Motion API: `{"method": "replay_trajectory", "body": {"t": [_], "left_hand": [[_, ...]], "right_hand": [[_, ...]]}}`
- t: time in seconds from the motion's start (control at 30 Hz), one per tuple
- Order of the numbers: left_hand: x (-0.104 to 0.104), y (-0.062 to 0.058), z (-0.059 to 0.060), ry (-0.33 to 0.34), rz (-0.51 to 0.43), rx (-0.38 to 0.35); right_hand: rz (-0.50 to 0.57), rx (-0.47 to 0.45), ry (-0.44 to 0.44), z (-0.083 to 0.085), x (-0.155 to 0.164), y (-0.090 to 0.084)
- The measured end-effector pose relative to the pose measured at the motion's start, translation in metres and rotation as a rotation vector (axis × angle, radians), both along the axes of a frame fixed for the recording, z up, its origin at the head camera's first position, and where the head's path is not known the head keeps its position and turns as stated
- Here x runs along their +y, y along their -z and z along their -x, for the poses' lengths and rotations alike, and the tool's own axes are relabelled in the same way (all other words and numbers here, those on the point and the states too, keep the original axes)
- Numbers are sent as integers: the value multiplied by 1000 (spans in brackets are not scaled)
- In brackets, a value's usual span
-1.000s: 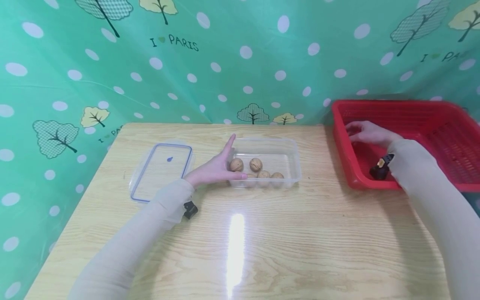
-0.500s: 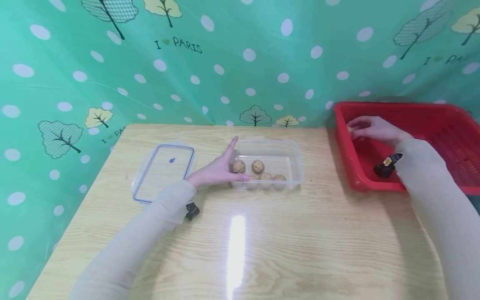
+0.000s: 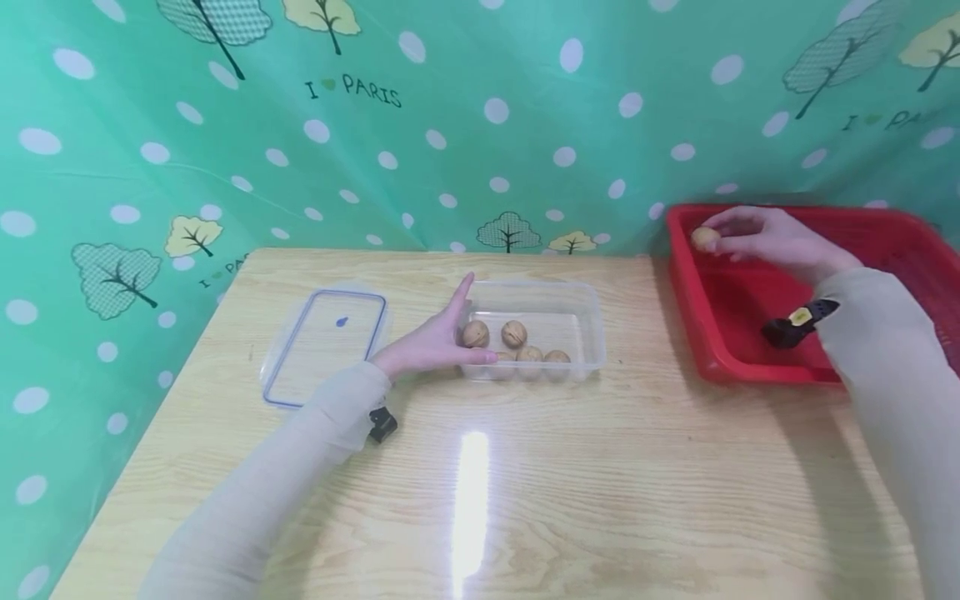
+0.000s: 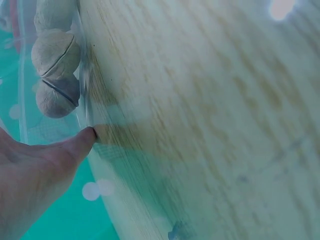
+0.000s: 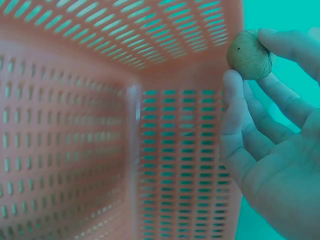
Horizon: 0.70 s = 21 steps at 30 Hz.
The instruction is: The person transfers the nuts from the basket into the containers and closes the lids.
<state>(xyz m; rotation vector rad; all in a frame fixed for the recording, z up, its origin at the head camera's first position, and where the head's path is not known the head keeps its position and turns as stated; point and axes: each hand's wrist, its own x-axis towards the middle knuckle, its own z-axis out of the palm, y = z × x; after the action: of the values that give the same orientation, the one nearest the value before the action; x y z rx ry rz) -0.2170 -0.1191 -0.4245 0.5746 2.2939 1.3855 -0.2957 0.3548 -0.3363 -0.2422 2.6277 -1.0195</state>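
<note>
In the head view, my right hand (image 3: 776,240) pinches a walnut (image 3: 704,240) between thumb and fingertips near the left wall of the red basket (image 3: 693,325). The right wrist view shows the same walnut (image 5: 248,55) at the tips of the fingers. My left hand (image 3: 431,340) rests against the left end of the clear plastic box (image 3: 592,325), thumb at the front side and fingers spread toward the back. Several walnuts (image 3: 513,334) lie inside that box, mostly along its front and left. The left wrist view has the thumb (image 4: 75,147) touching the box wall beside the walnuts (image 4: 56,52).
A clear lid with a blue seal (image 3: 326,346) lies on the wooden table (image 3: 600,483) left of the box, partly behind the left forearm. Behind the table hangs a green patterned cloth (image 3: 420,108). Slotted basket walls (image 5: 65,125) surround the right hand's area.
My right hand has risen from inside the red basket toward its rim, bringing the walnut into clear sight. The left hand stays at the box.
</note>
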Motion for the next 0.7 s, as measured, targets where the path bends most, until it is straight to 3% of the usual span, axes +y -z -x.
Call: {"method": "replay_trajectory", "body": {"t": [0.27, 0.3, 0.7], "left_hand": [[-1, -4, -2, 6, -3, -14], [-1, 0, 0, 4, -4, -14], [-2, 0, -1, -10, -6, -20]], "right_hand": [[18, 14, -18, -10, -11, -17], [22, 18, -20, -11, -14, -19], [28, 28, -54, -23, -45, -28]]}}
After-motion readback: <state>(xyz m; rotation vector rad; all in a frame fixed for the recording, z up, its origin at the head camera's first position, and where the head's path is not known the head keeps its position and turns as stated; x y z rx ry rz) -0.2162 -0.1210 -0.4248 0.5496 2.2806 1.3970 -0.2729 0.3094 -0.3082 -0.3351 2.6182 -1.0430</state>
